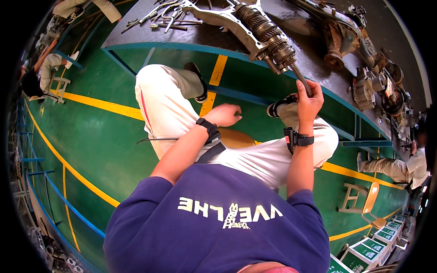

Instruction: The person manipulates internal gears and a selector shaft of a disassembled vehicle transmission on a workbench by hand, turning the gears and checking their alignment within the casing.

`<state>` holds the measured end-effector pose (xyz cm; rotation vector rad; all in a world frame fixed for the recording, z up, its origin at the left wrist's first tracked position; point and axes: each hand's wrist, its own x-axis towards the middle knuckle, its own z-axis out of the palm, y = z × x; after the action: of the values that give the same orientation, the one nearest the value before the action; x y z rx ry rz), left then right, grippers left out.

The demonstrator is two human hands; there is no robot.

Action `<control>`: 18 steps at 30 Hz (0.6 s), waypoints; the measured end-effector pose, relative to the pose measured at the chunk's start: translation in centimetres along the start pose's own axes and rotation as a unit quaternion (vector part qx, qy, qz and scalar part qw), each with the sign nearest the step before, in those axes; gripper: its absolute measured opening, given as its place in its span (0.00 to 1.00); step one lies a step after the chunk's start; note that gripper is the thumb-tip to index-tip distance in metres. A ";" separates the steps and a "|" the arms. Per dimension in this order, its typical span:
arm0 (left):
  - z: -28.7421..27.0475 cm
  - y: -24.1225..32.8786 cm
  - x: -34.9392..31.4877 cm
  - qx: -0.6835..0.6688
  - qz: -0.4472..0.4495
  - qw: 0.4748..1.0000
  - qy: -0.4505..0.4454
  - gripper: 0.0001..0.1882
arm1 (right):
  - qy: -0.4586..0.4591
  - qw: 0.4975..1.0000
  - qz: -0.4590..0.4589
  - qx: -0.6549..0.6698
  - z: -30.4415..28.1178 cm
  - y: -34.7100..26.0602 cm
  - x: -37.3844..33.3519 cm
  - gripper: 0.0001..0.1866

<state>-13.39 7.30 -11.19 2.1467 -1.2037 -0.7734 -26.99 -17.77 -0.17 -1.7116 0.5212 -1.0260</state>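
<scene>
A gearbox shaft with stacked gears lies in an open metal gearbox housing on the workbench. Its bare splined end sticks out past the bench's near edge. My right hand is closed around that end, thumb on the left side and fingers on the right. My left hand rests by my left thigh, its fingers curled in and nothing visible in them. Each wrist wears a black strap with a small device.
Wrenches and other hand tools lie on the bench left of the housing. A rusty axle part and several mechanical assemblies sit to the right. An empty chair stands behind at right. Other people are at both sides.
</scene>
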 end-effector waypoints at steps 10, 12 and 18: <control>0.4 0.1 0.3 0.010 0.014 1.000 -0.010 0.17 | 0.004 0.997 -0.027 -0.076 -0.5 1.3 0.8 0.17; 0.3 0.3 0.2 0.011 0.010 1.000 -0.008 0.17 | -0.014 0.998 0.008 -0.063 -1.3 2.0 1.5 0.21; 0.4 -0.1 0.0 0.013 0.010 1.000 -0.005 0.17 | -0.113 0.945 0.287 0.109 -2.1 0.7 3.2 0.33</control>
<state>-13.58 7.26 -11.50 2.1499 -1.2453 -0.7647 -26.94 -21.57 0.67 -1.3384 0.6759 -0.4423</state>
